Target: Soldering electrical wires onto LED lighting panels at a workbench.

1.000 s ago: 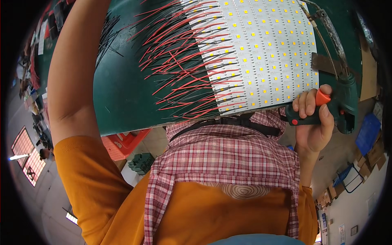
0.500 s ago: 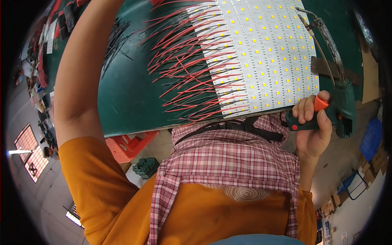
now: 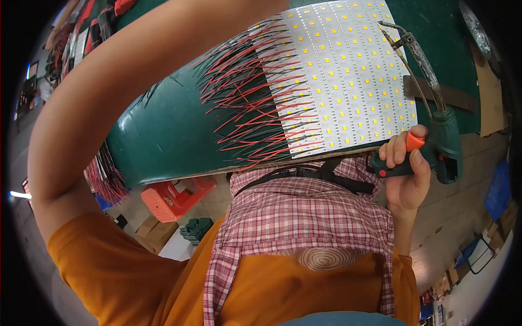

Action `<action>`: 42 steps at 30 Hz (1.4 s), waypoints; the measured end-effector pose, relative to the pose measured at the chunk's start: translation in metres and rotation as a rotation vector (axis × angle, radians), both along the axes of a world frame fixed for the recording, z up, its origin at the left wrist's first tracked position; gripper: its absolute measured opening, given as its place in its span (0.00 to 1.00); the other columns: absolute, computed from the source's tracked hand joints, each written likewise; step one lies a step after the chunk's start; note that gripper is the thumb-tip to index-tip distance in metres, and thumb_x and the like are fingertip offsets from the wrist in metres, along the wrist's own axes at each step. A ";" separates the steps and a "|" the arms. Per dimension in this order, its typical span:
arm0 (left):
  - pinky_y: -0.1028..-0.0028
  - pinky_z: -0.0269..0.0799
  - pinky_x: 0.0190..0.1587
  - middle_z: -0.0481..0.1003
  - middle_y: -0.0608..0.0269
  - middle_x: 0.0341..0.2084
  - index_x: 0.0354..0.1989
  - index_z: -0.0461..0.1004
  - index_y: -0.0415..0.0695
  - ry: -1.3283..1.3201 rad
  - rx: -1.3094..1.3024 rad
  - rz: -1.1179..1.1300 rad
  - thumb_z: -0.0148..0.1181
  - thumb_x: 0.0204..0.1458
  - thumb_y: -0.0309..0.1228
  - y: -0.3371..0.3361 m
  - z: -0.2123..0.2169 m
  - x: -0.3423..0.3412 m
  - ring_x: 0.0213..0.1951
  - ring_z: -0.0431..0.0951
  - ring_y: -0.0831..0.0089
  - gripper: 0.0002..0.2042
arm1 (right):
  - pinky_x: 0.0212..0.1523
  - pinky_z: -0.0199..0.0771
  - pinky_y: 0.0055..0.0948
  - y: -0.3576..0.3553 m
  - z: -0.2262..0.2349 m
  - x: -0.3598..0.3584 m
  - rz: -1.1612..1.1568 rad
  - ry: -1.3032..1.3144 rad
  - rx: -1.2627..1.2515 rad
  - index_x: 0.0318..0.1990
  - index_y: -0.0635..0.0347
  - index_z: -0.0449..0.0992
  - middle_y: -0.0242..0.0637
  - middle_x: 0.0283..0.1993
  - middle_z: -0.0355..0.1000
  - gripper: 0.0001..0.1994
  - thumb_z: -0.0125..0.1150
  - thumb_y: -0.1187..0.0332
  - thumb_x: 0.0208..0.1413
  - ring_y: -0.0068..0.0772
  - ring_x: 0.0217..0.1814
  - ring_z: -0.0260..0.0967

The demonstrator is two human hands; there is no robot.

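Green tabletop (image 3: 179, 130) beneath all; white LED panel (image 3: 353, 70) at 11 o'clock from right hand (image 3: 406, 187), visible long axis roughly 11-to-5; left forearm (image 3: 114, 76) crossing toward 2 o'clock over the far wire ends, left hand out of view, state impossible to tell; right hand, nearest in view, wrapped round green soldering gun (image 3: 447, 127); red and black wires (image 3: 244, 81) fanned toward 9 o'clock; gun tip (image 3: 382, 23) over panel's 2 o'clock edge, contact unclear. Versus half a second ago: left forearm swung clockwise; panel and gun slightly toward 9 o'clock in view; right grip unchanged.
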State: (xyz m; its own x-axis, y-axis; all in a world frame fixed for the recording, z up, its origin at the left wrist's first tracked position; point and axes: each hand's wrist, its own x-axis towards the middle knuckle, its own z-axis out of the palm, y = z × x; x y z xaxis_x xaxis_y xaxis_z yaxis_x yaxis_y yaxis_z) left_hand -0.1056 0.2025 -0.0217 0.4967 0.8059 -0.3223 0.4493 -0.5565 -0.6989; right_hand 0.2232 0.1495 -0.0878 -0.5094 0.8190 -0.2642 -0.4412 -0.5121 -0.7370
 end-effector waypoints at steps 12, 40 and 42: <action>0.73 0.71 0.28 0.79 0.56 0.24 0.30 0.80 0.38 -0.681 0.131 0.395 0.61 0.44 0.25 -0.002 0.042 -0.027 0.27 0.78 0.70 0.06 | 0.36 0.65 0.29 -0.012 -0.006 0.000 -0.078 -0.002 0.050 0.52 0.59 0.64 0.34 0.27 0.65 0.18 0.55 0.65 0.56 0.25 0.29 0.63; 0.79 0.73 0.40 0.78 0.60 0.35 0.42 0.77 0.35 -2.217 0.570 0.513 0.59 0.53 0.24 -0.049 -0.013 -0.031 0.36 0.78 0.74 0.10 | 0.34 0.68 0.29 -0.012 0.001 0.001 -0.132 -0.082 0.103 0.52 0.65 0.65 0.37 0.26 0.66 0.18 0.55 0.70 0.54 0.26 0.27 0.63; 0.79 0.74 0.41 0.78 0.51 0.40 0.43 0.76 0.34 -2.270 0.488 0.443 0.56 0.54 0.20 -0.076 0.017 -0.039 0.40 0.80 0.66 0.09 | 0.34 0.71 0.30 -0.013 0.003 0.002 -0.103 -0.086 0.183 0.52 0.66 0.64 0.40 0.28 0.68 0.20 0.57 0.69 0.52 0.27 0.28 0.65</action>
